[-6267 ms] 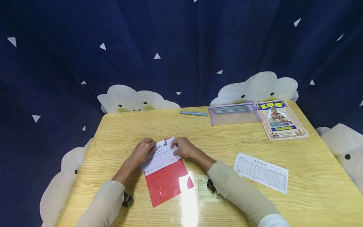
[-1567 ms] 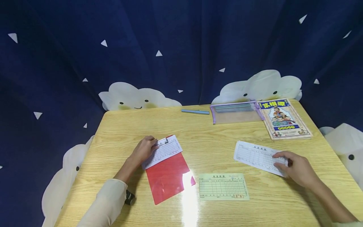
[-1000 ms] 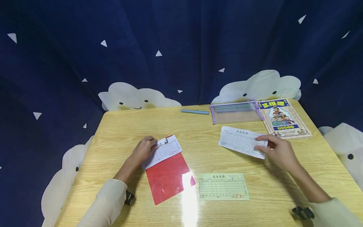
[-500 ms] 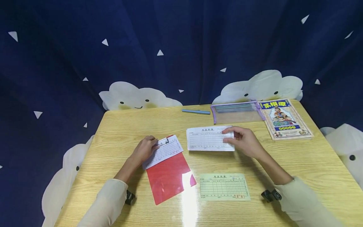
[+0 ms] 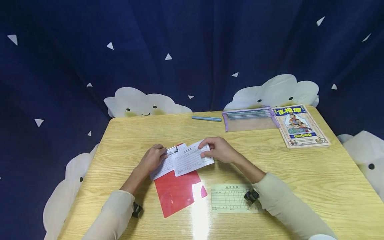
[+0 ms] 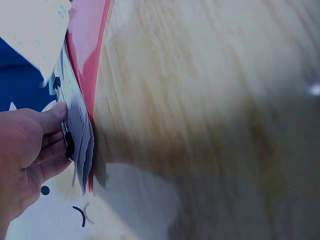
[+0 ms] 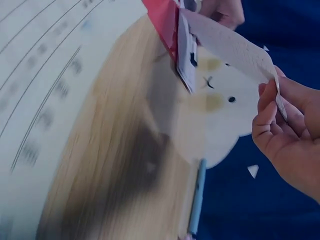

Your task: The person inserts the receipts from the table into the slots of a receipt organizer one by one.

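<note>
Right hand (image 5: pixel 220 151) pinches white printed paper slip (image 5: pixel 192 161) by its far-right end, long axis slanting toward silver metal clip (image 5: pixel 171 150) of red plastic clipboard (image 5: pixel 177 190). Left hand (image 5: pixel 153 159) (nearer) presses the clip, fingers curled on it.

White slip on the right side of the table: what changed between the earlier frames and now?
The right hand left the clipboard, reached right, took hold of the white slip and carried it leftward; it now holds it over the red clipboard, overlapping the clipped slip. The left hand stayed at the clip. The yellow form, pen, pouch and book did not move.
</note>
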The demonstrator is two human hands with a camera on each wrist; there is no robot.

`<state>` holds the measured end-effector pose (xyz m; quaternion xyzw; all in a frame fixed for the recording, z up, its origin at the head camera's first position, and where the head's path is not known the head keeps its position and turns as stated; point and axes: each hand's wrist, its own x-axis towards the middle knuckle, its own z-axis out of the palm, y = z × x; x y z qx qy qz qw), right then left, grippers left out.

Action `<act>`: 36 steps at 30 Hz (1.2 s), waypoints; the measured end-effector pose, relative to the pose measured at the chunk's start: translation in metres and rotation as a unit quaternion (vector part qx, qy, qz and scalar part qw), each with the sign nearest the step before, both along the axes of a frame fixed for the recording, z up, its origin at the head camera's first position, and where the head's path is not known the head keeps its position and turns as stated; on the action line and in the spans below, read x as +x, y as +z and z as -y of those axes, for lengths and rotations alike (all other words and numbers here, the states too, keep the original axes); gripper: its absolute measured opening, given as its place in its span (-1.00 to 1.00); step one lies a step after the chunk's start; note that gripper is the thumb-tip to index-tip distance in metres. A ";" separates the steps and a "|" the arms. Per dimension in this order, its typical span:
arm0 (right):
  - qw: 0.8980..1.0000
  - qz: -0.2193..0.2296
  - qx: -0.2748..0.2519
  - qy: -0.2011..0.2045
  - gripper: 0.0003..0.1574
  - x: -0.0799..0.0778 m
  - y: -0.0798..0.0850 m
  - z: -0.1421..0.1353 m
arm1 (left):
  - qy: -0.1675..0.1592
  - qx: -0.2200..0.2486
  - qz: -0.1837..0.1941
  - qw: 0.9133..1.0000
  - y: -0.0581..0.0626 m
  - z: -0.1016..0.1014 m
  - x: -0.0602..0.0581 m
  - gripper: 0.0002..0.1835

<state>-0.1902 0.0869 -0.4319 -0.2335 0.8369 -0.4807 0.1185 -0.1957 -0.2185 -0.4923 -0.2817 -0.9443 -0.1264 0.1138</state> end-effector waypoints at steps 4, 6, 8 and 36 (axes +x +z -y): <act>0.999 0.012 0.010 0.029 -0.74 -0.006 -0.008 0.021 | -0.005 -0.001 0.000 1.000 0.001 0.000 0.000 -0.91; 0.999 0.012 0.019 0.038 -0.74 -0.008 -0.013 0.030 | -0.005 -0.002 0.004 1.000 0.001 0.000 0.000 -0.91; 0.999 0.007 0.030 0.041 -0.75 -0.010 -0.018 0.037 | -0.004 -0.003 0.008 1.000 0.002 0.000 -0.001 -0.91; 0.985 -0.041 0.169 -0.006 -0.72 -0.028 -0.052 0.084 | -0.033 -0.012 -0.032 0.999 -0.005 0.001 0.001 -0.91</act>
